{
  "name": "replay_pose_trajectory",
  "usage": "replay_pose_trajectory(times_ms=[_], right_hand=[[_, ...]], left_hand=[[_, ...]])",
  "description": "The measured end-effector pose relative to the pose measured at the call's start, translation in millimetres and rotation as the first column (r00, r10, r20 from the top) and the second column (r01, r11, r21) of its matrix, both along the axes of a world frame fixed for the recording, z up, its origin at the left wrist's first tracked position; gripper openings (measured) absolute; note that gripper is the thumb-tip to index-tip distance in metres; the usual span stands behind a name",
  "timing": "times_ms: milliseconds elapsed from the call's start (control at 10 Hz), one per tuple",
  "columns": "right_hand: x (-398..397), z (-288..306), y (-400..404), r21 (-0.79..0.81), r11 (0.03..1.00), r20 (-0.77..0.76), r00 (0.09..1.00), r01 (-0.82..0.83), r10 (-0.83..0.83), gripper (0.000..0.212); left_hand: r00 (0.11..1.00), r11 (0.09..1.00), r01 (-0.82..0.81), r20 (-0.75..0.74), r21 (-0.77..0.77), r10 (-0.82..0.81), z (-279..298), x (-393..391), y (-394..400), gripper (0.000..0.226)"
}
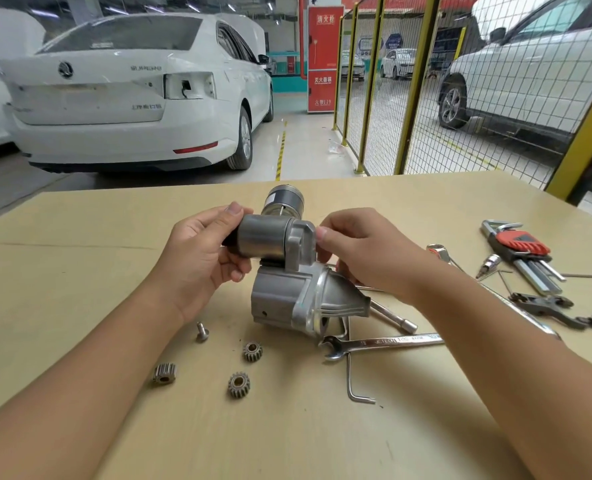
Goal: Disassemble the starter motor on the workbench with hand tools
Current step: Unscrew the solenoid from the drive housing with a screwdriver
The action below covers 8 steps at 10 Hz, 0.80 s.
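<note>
Starter motor (287,271), judged heavy, rigid cast metal, is gripped at its cylinder by left hand (201,258) fingers; right hand (367,251) fingers pinch the flange.

Starter motor (289,271): matt grey cast metal, nose cone brighter and ribbed. Spanner (384,342) polished steel, gears (239,385) dull and toothed. Counter (80,237) smooth matt tan board.

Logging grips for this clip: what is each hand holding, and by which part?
Left hand grips the solenoid cylinder at its rear end; right hand pinches its mounting flange.
</note>
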State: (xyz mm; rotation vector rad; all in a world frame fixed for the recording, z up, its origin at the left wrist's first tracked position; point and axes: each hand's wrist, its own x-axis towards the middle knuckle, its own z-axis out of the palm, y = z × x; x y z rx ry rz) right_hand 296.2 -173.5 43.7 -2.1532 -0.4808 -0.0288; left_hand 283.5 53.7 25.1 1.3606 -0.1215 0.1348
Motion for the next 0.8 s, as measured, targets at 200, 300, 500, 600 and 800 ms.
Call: replay_pose_trajectory(times_ms=[200,300,500,600,800], right_hand=[[-0.5,1.3,2.1,-0.13,0.99,0.216,0.976,0.061,-0.031,0.025],[-0.6,0.9,1.6,-0.141,0.988,0.279,0.96,0.06,-0.018,0.022],[-0.7,1.3,-2.6,-0.19,0.98,0.453,0.891,0.057,0.036,0.016],[-1.5,4.2,-2.7,-0.202,0.977,0.528,0.847,0.064,0.054,0.006],[-1.0,3.9,-2.5,-0.017,1.0,0.334,0.942,0.012,-0.006,0.018]], left_hand=[[1.0,1.0,-0.005,-0.001,-0.003,0.005,-0.2,0.1,-0.2,0.04],[1.0,1.0,-0.004,-0.002,0.001,0.004,-0.2,0.2,-0.2,0.041],[1.0,1.0,-0.016,0.001,-0.001,0.016,-0.9,0.7,-0.1,0.041],[1.0,1.0,-0.016,-0.005,-0.006,0.016,-1.3,0.8,0.0,0.041],[1.0,1.0,-0.011,-0.005,-0.004,0.011,-1.3,1.0,0.4,0.041]])
